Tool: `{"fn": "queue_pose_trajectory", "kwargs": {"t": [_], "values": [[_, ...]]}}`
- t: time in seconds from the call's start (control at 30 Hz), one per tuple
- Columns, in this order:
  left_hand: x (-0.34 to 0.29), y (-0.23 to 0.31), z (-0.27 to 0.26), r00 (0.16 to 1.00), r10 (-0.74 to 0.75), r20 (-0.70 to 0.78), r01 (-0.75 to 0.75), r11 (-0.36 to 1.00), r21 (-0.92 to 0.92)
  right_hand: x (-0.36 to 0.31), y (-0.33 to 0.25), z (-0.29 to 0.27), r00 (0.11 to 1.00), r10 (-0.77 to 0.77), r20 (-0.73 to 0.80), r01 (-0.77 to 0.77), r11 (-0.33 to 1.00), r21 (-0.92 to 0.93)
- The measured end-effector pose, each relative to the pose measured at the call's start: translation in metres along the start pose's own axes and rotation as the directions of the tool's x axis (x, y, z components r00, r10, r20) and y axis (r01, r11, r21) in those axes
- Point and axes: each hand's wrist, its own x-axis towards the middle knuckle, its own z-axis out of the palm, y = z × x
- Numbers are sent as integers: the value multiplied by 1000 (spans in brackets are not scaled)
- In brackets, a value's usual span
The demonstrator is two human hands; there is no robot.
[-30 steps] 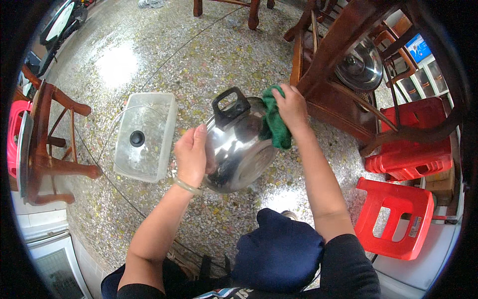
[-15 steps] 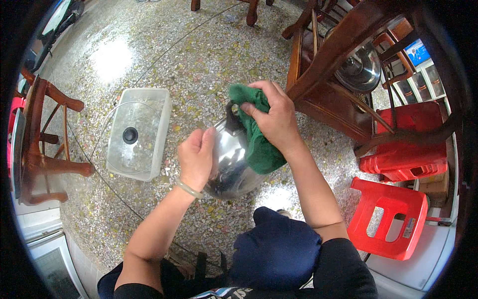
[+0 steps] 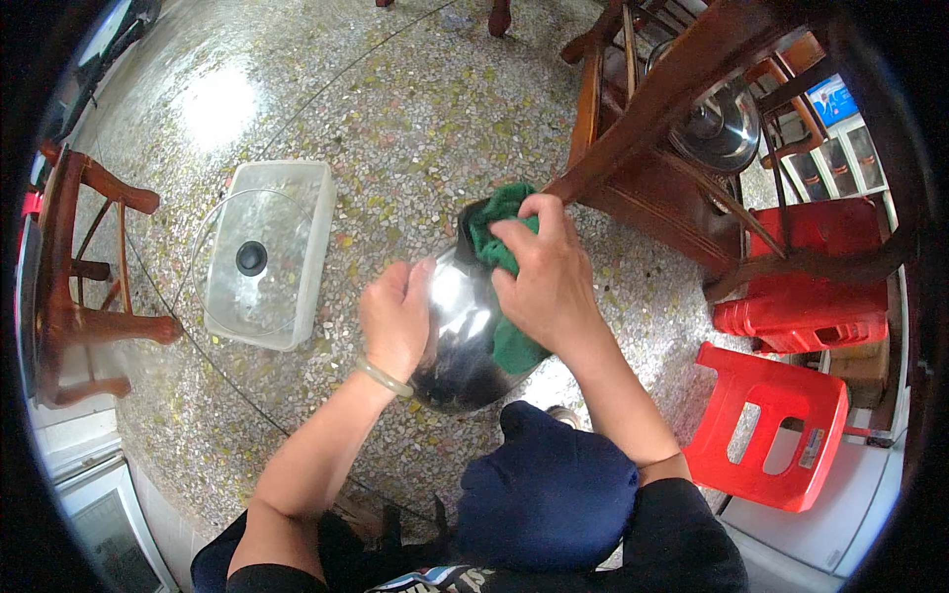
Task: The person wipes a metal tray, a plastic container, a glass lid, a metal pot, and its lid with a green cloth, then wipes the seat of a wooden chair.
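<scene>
A shiny metal pan (image 3: 459,308) with a dark handle (image 3: 467,225) at its far end is held tilted above the floor. My left hand (image 3: 395,311), a pale bangle on its wrist, is closed on the pan's left side; its thumb lies by the edge. Bunched in my right hand (image 3: 550,272) is a green cloth (image 3: 516,348), pressed against the pan beside the handle. Part of the cloth hangs down over the pan's right side. My right fingers partly hide where cloth and handle meet.
On the speckled floor to the left stands a translucent plastic box (image 3: 314,257), a glass lid with black knob (image 3: 251,259) on it. A wooden stool (image 3: 99,262) is far left. At right are wooden furniture (image 3: 647,227), a red stool (image 3: 766,435) and red crate (image 3: 811,267).
My right hand and the cloth have shifted a little nearer, and the cloth is more bunched by the handle. The pan has turned slightly, its handle now farther right.
</scene>
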Motion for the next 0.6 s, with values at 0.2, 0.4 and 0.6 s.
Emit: {"fn": "queue_pose_trajectory", "kwargs": {"t": [0.2, 0.4, 0.6], "values": [[-3, -6, 2, 976, 212, -39, -211, 977, 38, -9, 3, -20, 996, -90, 12, 83, 961, 264], [-10, 14, 2, 992, 93, 87, -95, 995, 21, 6, 18, -58, 967, -110, -230, 172, 948, 268], [-16, 16, 2, 982, 95, 161, -97, 995, 3, 21, 26, -48, 934, -271, 233, 170, 911, 377]]}}
